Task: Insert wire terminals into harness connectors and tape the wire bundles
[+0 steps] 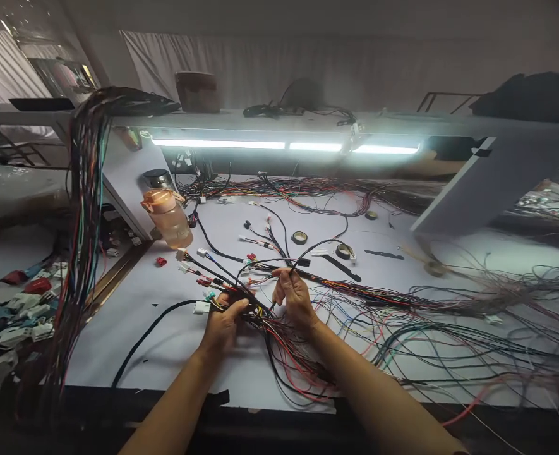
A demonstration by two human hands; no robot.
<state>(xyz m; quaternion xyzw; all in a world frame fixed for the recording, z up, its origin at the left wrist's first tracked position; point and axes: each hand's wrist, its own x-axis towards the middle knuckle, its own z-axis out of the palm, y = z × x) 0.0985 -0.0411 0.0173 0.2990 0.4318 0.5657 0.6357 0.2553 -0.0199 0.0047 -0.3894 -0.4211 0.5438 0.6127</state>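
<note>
My left hand is closed round a wiring harness, its thumb lying across the bundle. Several black-wrapped branches fan out past that hand and end in connectors, among them a white connector and a beige connector. Just right of it, my right hand pinches a thin black cable that arcs up and to the right. Loose red, black and yellow wires run from the bundle toward the table's front edge. My left fingers are partly hidden behind the wires.
A second harness lies behind my hands, trailing right into loose wires. Tape rolls sit farther back. An orange bottle stands at the left. Wires hang from the shelf, beside a heap of connectors.
</note>
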